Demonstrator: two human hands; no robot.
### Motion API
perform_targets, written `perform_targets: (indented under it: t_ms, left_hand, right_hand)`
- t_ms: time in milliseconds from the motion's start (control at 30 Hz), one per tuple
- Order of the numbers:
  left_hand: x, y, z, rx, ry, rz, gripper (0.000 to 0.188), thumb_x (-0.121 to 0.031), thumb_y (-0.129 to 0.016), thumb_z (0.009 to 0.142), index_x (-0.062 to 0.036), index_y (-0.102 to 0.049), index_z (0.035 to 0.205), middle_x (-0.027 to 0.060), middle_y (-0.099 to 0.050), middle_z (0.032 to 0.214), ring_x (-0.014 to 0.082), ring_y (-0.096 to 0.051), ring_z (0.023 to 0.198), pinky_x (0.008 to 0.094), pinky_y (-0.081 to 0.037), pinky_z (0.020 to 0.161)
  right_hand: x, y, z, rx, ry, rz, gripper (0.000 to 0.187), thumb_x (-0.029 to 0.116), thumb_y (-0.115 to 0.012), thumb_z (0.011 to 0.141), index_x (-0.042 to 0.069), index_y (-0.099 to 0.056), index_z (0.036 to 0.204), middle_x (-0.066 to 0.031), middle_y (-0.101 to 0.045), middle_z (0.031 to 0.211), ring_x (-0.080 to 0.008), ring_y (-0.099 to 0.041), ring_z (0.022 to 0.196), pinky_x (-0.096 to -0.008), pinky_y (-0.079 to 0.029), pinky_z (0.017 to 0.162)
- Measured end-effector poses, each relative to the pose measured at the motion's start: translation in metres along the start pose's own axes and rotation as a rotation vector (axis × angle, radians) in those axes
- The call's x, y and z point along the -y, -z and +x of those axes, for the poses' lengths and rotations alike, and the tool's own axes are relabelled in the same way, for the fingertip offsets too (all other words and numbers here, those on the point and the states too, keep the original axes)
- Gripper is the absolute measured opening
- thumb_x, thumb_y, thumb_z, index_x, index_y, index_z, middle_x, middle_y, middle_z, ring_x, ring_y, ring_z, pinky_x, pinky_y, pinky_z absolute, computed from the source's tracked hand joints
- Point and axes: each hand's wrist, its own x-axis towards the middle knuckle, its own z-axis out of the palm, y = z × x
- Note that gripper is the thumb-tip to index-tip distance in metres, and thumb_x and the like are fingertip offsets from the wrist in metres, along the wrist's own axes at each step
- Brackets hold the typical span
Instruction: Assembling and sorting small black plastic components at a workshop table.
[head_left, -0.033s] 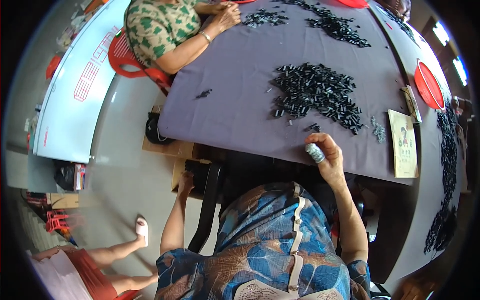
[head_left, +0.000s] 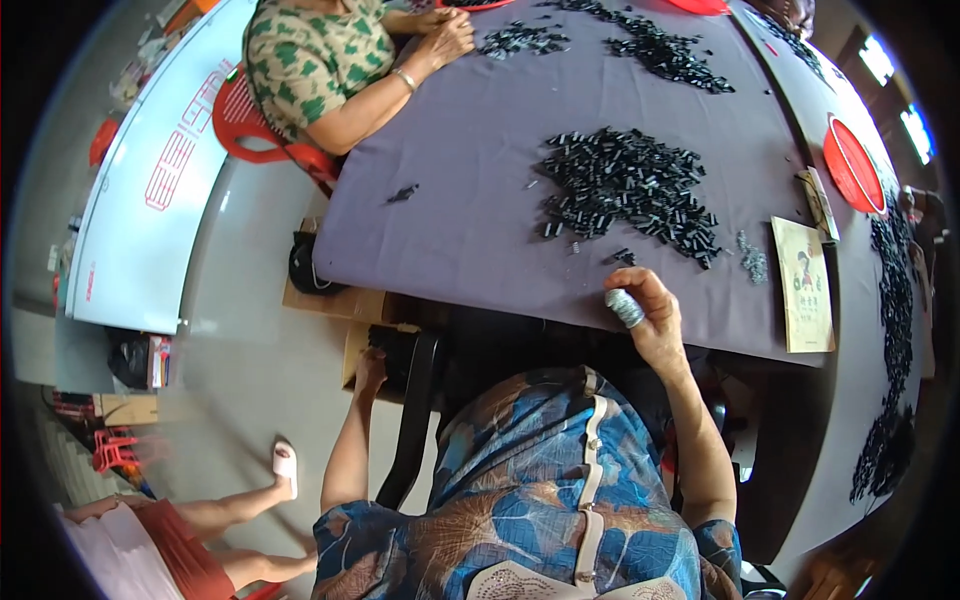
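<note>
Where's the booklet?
In the head view, the booklet lies at the right, near the table's front edge, right of the right hand and the silvery pile.

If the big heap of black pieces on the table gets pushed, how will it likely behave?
The heap of black pieces would probably spread rather than move as one, being loose, separate bits. Single pieces look short and tube-like, so some may roll. The cloth under them looks matte, which might slow sliding.
</note>
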Motion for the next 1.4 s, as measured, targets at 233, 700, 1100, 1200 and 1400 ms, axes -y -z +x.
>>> perform_targets:
  t_ms: [233, 700, 1100, 1200, 1400]
  left_hand:
    - [0.039, -0.011, 0.029, 0.002, -0.216, 0.425, 0.021, -0.005, -0.046, 0.083, -0.0004, -0.063, 0.095, 0.0267, -0.057, 0.104, 0.0409, -0.055, 0.098, 0.0435, -0.044, 0.087]
    - [0.014, -0.028, 0.01, -0.214, -0.375, 0.477, 0.023, -0.003, -0.047, 0.084, 0.0013, -0.058, 0.103, 0.0261, -0.053, 0.106, 0.0416, -0.05, 0.105, 0.043, -0.041, 0.092]
    - [-0.153, 0.037, -0.055, -0.518, -0.559, -0.02, 0.024, 0.003, -0.048, 0.082, 0.0011, -0.056, 0.105, 0.0152, -0.051, 0.109, 0.0292, -0.05, 0.097, 0.0382, -0.042, 0.083]
    - [-0.218, 0.019, -0.08, -0.422, -0.885, -0.068, 0.018, 0.0, -0.049, 0.088, 0.0003, -0.056, 0.104, 0.0136, -0.05, 0.111, 0.0255, -0.051, 0.1, 0.0351, -0.043, 0.086]
    - [-0.309, -0.022, -0.124, -0.214, -1.153, 0.016, 0.012, 0.002, -0.053, 0.085, -0.0003, -0.06, 0.095, 0.0125, -0.056, 0.105, 0.0285, -0.051, 0.099, 0.037, -0.042, 0.085]
  right_hand:
    - [-0.005, 0.0, 0.003, 0.005, 0.009, -0.072, 0.019, -0.004, -0.062, 0.081, 0.001, -0.057, 0.099, -0.0061, -0.062, 0.09, -0.0137, -0.062, 0.082, -0.0266, -0.049, 0.074]
    - [0.007, 0.006, 0.0, 0.01, 0.071, -0.244, 0.022, -0.004, -0.063, 0.078, 0.001, -0.057, 0.099, -0.0116, -0.062, 0.093, -0.0247, -0.064, 0.084, -0.0309, -0.051, 0.074]
    - [-0.002, 0.077, 0.094, -0.17, 0.359, -1.011, 0.028, 0.015, -0.066, 0.079, 0.007, -0.063, 0.106, -0.009, -0.058, 0.114, -0.0289, -0.052, 0.108, -0.0399, -0.041, 0.091]
    - [-0.022, 0.075, 0.108, -0.045, 0.277, -1.145, 0.037, 0.03, -0.058, 0.086, 0.012, -0.06, 0.119, -0.0081, -0.049, 0.131, -0.0283, -0.041, 0.125, -0.0444, -0.033, 0.1]
    - [-0.019, 0.075, 0.083, 0.041, 0.29, -1.113, 0.055, 0.0, -0.055, 0.069, 0.006, -0.055, 0.124, -0.0105, -0.046, 0.134, -0.0299, -0.037, 0.129, -0.0429, -0.031, 0.105]
